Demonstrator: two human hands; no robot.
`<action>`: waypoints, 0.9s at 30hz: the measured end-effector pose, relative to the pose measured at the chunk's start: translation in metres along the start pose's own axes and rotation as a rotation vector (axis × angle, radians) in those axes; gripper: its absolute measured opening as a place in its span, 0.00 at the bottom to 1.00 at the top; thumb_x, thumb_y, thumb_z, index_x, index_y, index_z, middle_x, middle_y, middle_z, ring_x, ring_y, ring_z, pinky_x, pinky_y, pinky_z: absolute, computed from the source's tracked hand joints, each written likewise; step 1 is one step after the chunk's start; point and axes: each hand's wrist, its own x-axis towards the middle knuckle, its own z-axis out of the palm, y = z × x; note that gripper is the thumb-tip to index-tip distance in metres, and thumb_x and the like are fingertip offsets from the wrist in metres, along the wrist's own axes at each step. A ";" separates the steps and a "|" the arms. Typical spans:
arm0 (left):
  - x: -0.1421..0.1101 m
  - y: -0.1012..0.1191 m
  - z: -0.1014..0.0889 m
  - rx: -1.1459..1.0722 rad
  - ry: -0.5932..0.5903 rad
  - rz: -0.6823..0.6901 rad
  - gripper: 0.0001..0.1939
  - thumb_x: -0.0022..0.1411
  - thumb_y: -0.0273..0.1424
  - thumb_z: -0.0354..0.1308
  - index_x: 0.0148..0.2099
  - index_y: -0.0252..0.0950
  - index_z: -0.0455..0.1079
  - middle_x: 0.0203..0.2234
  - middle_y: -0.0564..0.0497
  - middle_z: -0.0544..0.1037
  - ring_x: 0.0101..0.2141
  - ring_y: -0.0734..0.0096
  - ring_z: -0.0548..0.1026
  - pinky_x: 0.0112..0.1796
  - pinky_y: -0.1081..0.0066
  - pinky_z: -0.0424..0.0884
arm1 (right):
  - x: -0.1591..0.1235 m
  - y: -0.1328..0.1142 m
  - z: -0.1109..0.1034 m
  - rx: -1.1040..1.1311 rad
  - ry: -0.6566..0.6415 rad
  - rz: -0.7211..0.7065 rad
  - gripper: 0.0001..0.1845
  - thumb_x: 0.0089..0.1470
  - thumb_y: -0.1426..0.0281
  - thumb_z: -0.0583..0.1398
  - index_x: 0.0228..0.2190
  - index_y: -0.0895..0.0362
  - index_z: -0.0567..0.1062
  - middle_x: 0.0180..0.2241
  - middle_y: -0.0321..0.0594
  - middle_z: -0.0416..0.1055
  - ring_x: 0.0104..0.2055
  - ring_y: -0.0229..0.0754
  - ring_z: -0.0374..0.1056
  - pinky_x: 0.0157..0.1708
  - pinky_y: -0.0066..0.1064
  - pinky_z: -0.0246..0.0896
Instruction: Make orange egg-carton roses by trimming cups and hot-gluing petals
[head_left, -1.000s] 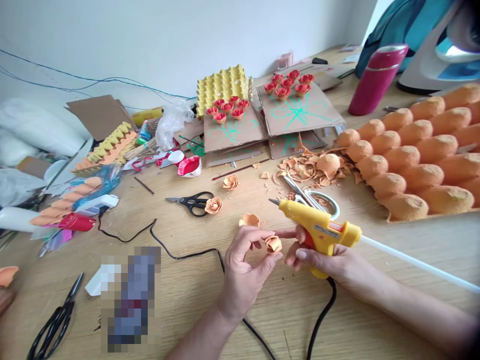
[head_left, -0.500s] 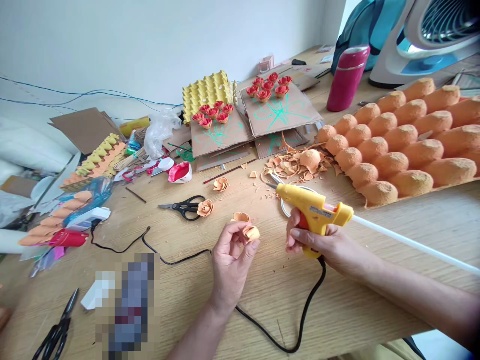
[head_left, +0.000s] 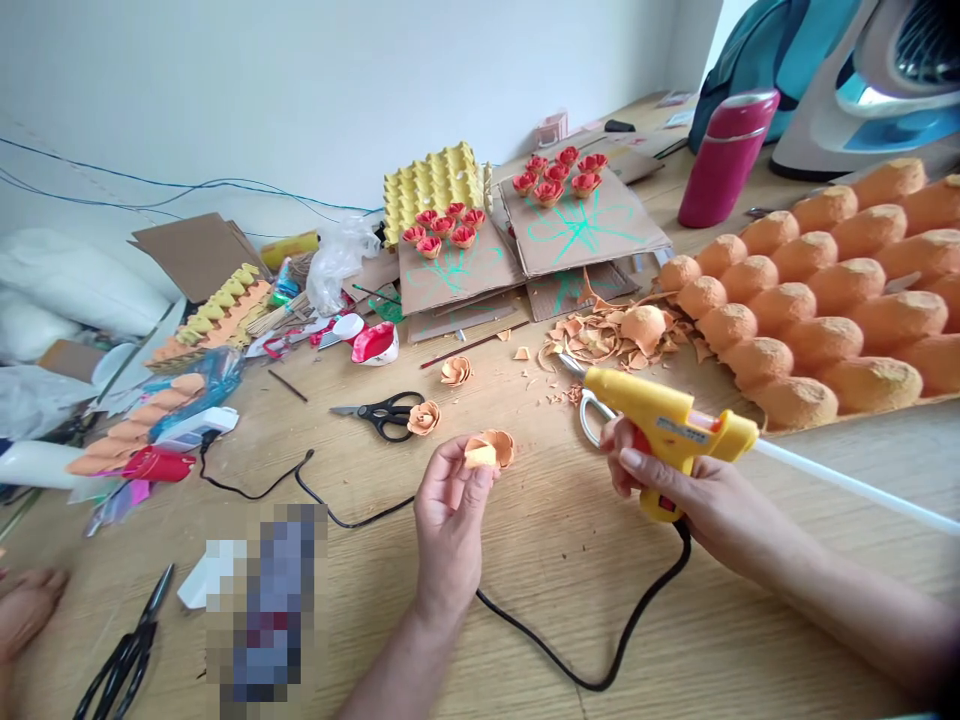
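My left hand [head_left: 451, 520] pinches a small orange egg-carton flower [head_left: 479, 456] between thumb and fingers. Just behind it sits another orange flower [head_left: 504, 446], partly covered; whether the two touch I cannot tell. My right hand [head_left: 697, 495] is wrapped round the grip of a yellow glue gun [head_left: 637, 395], its nozzle pointing left and a long white glue stick [head_left: 847, 482] poking out of the back. Two more paper flowers, one [head_left: 456, 371] farther back and one [head_left: 424, 418] by black-handled scissors [head_left: 386, 412], lie beyond my left hand.
Orange egg trays [head_left: 817, 340] fill the right side, beside carton scraps [head_left: 592, 335] and a pink bottle [head_left: 727, 160]. Cardboard sheets [head_left: 585, 240] with red flowers stand at the back. A black cord [head_left: 555, 665] loops in front. Another person's hand [head_left: 30, 605] rests at the left edge.
My right hand with the glue gun has moved a little right, away from my left hand. The held flower has turned and shifted slightly left. The other person's hand shows more, and the view has shifted.
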 end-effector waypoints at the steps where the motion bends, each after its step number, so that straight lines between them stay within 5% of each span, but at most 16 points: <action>1: -0.001 -0.001 0.000 0.010 -0.017 0.001 0.14 0.60 0.39 0.67 0.45 0.38 0.73 0.39 0.50 0.77 0.35 0.74 0.74 0.41 0.73 0.71 | -0.002 -0.002 0.001 -0.041 -0.022 0.007 0.18 0.54 0.51 0.65 0.33 0.53 0.73 0.30 0.37 0.68 0.32 0.40 0.65 0.33 0.31 0.65; 6: -0.005 -0.002 0.003 0.092 -0.090 0.041 0.14 0.61 0.38 0.66 0.46 0.37 0.72 0.39 0.48 0.77 0.39 0.70 0.75 0.43 0.71 0.71 | -0.005 -0.003 0.010 -0.087 -0.072 -0.010 0.20 0.52 0.51 0.66 0.39 0.53 0.76 0.32 0.40 0.71 0.33 0.42 0.68 0.34 0.33 0.69; 11: -0.012 0.001 0.008 0.284 -0.227 0.184 0.10 0.61 0.34 0.66 0.45 0.40 0.74 0.37 0.49 0.72 0.39 0.68 0.71 0.42 0.70 0.69 | -0.001 0.002 0.018 0.120 -0.216 -0.023 0.13 0.53 0.59 0.67 0.34 0.54 0.74 0.37 0.40 0.73 0.34 0.40 0.71 0.35 0.33 0.71; 16: -0.019 -0.002 0.012 0.345 -0.291 0.235 0.10 0.59 0.33 0.67 0.45 0.42 0.76 0.35 0.49 0.70 0.36 0.67 0.68 0.38 0.69 0.69 | -0.001 0.006 0.028 0.224 -0.330 0.059 0.15 0.51 0.59 0.68 0.30 0.53 0.69 0.29 0.34 0.74 0.34 0.40 0.74 0.39 0.35 0.72; 22: -0.015 -0.004 0.011 0.172 -0.208 0.109 0.10 0.61 0.33 0.66 0.45 0.41 0.73 0.36 0.52 0.71 0.36 0.73 0.69 0.41 0.74 0.69 | -0.001 0.006 0.019 0.263 -0.220 0.099 0.19 0.52 0.58 0.68 0.32 0.55 0.66 0.25 0.33 0.73 0.25 0.36 0.69 0.28 0.29 0.67; 27: -0.002 0.000 0.004 0.005 -0.004 -0.001 0.15 0.57 0.35 0.69 0.44 0.38 0.72 0.37 0.51 0.75 0.37 0.74 0.73 0.42 0.74 0.70 | 0.002 0.001 0.001 0.352 -0.014 0.005 0.14 0.55 0.64 0.67 0.34 0.53 0.67 0.25 0.31 0.70 0.26 0.35 0.66 0.28 0.28 0.62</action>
